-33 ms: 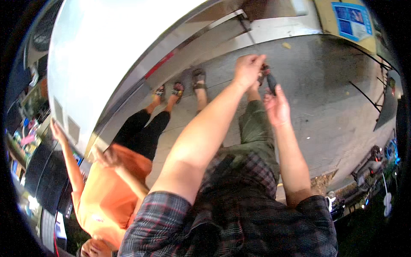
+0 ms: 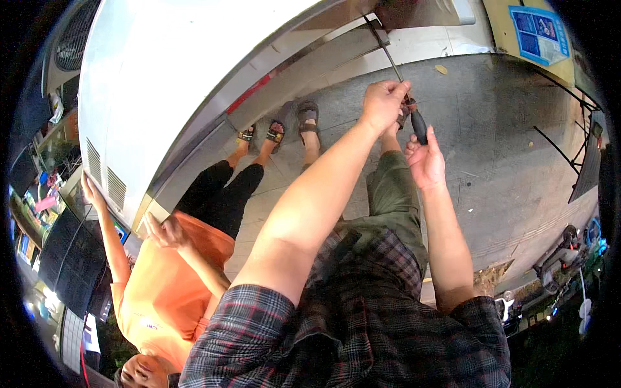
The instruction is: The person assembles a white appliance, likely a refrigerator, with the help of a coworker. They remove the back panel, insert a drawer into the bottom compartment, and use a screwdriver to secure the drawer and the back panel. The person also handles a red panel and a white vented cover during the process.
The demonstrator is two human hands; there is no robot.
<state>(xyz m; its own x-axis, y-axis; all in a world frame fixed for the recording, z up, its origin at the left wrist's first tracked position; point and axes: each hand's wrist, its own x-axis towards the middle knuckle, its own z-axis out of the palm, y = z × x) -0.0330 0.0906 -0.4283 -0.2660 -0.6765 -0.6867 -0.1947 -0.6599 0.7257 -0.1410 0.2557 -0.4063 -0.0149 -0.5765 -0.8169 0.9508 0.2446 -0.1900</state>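
A long screwdriver (image 2: 420, 125) with a dark handle and thin shaft slants up and away in front of me. My left hand (image 2: 383, 105) is closed, pinching the shaft just above the handle. At the handle's butt end, my right hand (image 2: 425, 160) has its thumb and fingertips against the grip, palm turned up. The shaft's far end reaches the edge beneath a large white appliance-like cabinet (image 2: 162, 58); whether the tip sits in a screw cannot be made out.
On the left, a person in an orange shirt (image 2: 162, 284) has one hand against the cabinet's side and the other raised near its corner. A yellowish box (image 2: 572, 58) with a blue label stands far right. Thin black metal legs (image 2: 557, 150) stand over the grey floor (image 2: 479, 123).
The view has shifted a little, so the scene sits slightly further right, and it is sharper. My hands keep the same hold on the screwdriver.
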